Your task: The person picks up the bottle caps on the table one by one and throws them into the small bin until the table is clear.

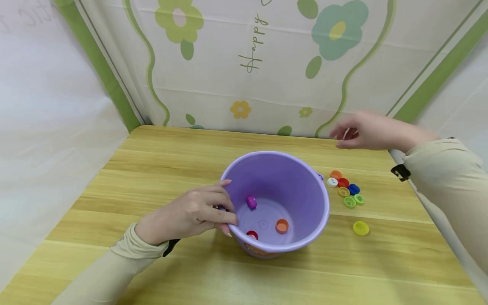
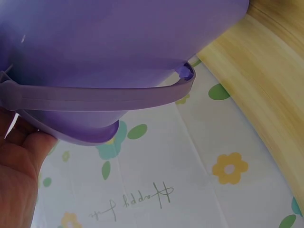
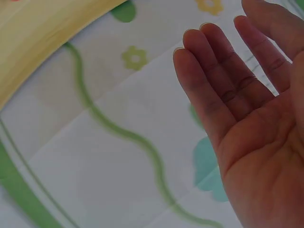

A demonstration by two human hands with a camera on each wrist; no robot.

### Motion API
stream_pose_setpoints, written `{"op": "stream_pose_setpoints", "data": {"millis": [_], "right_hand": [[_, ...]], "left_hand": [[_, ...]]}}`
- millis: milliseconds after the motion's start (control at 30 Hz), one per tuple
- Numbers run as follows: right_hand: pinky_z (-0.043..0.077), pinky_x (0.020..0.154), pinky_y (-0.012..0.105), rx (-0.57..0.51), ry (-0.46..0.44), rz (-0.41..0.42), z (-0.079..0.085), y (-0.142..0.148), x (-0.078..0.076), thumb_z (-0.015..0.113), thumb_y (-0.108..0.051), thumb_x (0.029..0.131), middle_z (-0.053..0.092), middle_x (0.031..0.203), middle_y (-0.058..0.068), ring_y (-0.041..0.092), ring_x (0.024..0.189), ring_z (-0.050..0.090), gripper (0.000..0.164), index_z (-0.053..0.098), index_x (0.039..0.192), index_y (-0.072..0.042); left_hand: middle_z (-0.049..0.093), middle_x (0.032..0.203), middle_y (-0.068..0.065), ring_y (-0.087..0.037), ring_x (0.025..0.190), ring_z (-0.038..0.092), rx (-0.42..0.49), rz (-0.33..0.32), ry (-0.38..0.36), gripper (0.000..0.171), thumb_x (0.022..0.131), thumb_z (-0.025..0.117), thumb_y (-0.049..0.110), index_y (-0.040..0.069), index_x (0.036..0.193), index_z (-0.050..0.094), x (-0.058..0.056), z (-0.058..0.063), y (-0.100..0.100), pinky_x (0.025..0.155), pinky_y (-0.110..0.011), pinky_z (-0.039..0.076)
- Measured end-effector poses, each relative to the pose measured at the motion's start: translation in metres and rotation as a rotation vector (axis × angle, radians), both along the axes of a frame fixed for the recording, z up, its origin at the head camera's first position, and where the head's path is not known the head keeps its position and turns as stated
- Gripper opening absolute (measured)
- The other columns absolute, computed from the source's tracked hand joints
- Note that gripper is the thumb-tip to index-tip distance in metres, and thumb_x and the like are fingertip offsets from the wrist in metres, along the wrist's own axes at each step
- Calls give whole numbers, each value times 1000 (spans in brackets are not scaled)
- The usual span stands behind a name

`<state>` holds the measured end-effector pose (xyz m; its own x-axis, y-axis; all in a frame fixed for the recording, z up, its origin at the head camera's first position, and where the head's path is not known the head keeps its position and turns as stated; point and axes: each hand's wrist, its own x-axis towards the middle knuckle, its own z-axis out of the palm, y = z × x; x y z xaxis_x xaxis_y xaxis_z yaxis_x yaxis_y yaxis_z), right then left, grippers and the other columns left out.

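Observation:
A purple bucket (image 1: 274, 178) stands upright on the wooden table. My left hand (image 1: 196, 209) grips its left rim, fingers over the edge; the left wrist view shows the bucket's handle (image 2: 99, 99) hanging down its side. Inside lie a magenta bottle cap (image 1: 251, 202), an orange cap (image 1: 282, 225) and a red cap (image 1: 252, 234), the last partly hidden by the near rim. My right hand (image 1: 367, 130), slightly blurred, is raised beyond a group of caps at the table's right. In the right wrist view its fingers (image 3: 202, 83) are extended with nothing held.
Right of the bucket several caps lie close together, among them a white cap (image 1: 332, 182), a blue cap (image 1: 354, 189) and a green cap (image 1: 349, 202). A yellow cap (image 1: 360, 228) lies nearer. Behind the table (image 1: 152, 169) hangs a flowered curtain (image 1: 228, 76).

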<state>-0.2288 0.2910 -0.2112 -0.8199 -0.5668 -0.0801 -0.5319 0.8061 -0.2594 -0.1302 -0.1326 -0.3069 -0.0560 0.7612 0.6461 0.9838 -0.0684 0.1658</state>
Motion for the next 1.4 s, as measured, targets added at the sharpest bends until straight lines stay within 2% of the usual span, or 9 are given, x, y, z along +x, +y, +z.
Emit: {"op": "stream_pose_setpoints", "data": {"millis": [200,367,600,767,1000,1200,1400], "right_hand": [[56,71,25,4,-40,-71,-34,36,-5,75,-13,90,68,93,-2,13,84,66,22,71,112,-9],[55,70,28,-10,-89,-105,-66,55,-10,73,-14,91,67,91,-1,15,84,65,21,70,111,-8],[55,73,35,15,-103,-110,-112,71,-21,73,-16,90,67,91,-2,17,84,65,21,71,109,-7],[56,75,38,15,-143,-140,-135,72,-26,74,-18,90,67,97,2,20,88,64,27,70,112,-4],[56,77,42,-24,-189,-182,-150,65,-31,75,-21,90,68,103,9,27,94,63,32,68,115,-2],[55,75,39,-35,-210,-153,-155,60,-32,74,-12,89,68,97,5,24,89,64,24,69,110,-1],[54,75,39,-40,-208,-143,-164,61,-37,74,-11,89,68,92,1,21,87,63,18,71,105,-4]], "left_hand": [[66,94,0,-17,94,62,-5,6,1,18,92,68,27,13,99,75,1,0,0,108,-54,39],[66,94,-1,-17,94,62,-10,8,3,18,91,69,27,13,99,75,1,0,0,107,-53,40],[66,94,-1,-17,93,63,8,3,27,18,91,69,27,13,100,75,2,0,0,106,-53,42],[66,95,-1,-16,92,63,24,-9,30,18,91,69,27,12,100,74,2,-1,1,105,-53,43],[65,94,-1,-18,93,62,30,-17,34,17,91,70,26,12,100,74,2,-1,2,104,-53,43],[65,94,-1,-16,93,62,34,-13,28,17,91,70,26,12,100,74,2,-2,2,104,-53,43],[65,94,-1,-17,93,62,34,-12,23,17,91,70,26,12,100,74,2,-2,1,104,-53,43]]}}
